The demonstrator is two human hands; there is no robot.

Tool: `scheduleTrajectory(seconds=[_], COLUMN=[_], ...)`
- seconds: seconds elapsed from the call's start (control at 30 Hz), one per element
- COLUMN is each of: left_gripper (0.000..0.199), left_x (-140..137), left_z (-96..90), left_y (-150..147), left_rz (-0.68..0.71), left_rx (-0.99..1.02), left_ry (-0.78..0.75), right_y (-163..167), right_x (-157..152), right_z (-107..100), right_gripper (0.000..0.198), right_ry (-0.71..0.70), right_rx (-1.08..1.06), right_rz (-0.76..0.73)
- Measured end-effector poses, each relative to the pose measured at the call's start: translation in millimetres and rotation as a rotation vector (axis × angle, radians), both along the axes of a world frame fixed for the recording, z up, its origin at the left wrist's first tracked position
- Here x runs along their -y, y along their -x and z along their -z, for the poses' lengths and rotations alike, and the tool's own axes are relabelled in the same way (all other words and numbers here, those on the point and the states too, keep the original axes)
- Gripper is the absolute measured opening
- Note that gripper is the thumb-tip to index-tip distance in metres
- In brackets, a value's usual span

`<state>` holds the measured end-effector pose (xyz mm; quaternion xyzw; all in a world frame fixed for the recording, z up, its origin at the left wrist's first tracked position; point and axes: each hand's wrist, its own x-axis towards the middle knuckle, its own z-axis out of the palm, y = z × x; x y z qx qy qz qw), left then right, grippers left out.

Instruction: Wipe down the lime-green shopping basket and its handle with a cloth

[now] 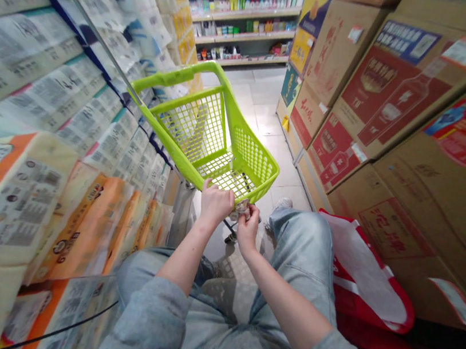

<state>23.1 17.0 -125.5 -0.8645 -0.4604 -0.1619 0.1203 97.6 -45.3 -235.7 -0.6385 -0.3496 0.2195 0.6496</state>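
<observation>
Just ahead of my knees stands a lime-green wheeled shopping basket point(256, 160) with mesh sides, its inside facing me. My left hand point(215, 202) is closed over the basket's near rim, fingers curled and partly hidden. Beside it, at the same rim, my right hand point(248, 223) pinches a small, crumpled greyish-brown thing point(242, 207) between thumb and fingers. What kind of thing this is, and whether it is fixed to the basket, I cannot tell. Its left side comes close to my left hand.
Packs of tissue paper point(6, 212) are stacked along the left. Cardboard cartons point(400, 94) rise on the right, with a red and white bag point(370, 275) below them. Shelves of small goods point(246, 20) stand at the back, beyond the tiled floor point(264, 104).
</observation>
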Motion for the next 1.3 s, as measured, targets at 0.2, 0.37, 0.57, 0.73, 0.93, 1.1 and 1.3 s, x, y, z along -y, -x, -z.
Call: scheduleTrajectory(seconds=[0.2, 0.37, 0.57, 0.73, 0.93, 1.1, 1.3], left_gripper=[0.044, 0.045, 0.044, 0.043, 0.043, 0.045, 0.045], left_x=[-1, -2, -3, -3, -3, -3, -3], left_z=[1.8, 2.0, 3.6, 3.8, 2.6, 2.4, 2.2], left_y=[0, -2, -2, 1, 1, -1, -1], left_rz=[-0.017, -0.015, -0.026, -0.017, -0.022, -0.031, -0.031], left_rx=[0.043, 0.082, 0.055, 0.049, 0.041, 0.059, 0.061], left_ry=[0.015, 0.037, -0.004, -0.008, -0.011, 0.01, 0.014], right_y=[-69, -87, -29, -11, -51, -74, -70], right_x=[-38, -50, -15, -1, -24, -41, -33], right_z=[-15, -21, -5, 10, 5, 0, 31], right_gripper=[0.025, 0.027, 0.025, 0.023, 0.026, 0.031, 0.032], right_ry=[-0.002, 0.004, -0.001, 0.031, 0.019, 0.014, 0.193], right_rx=[-0.101, -0.105, 0.04, 0.097, 0.044, 0.167, 0.096], right_rz=[0.279, 0.309, -0.012, -0.107, 0.165, 0.175, 0.028])
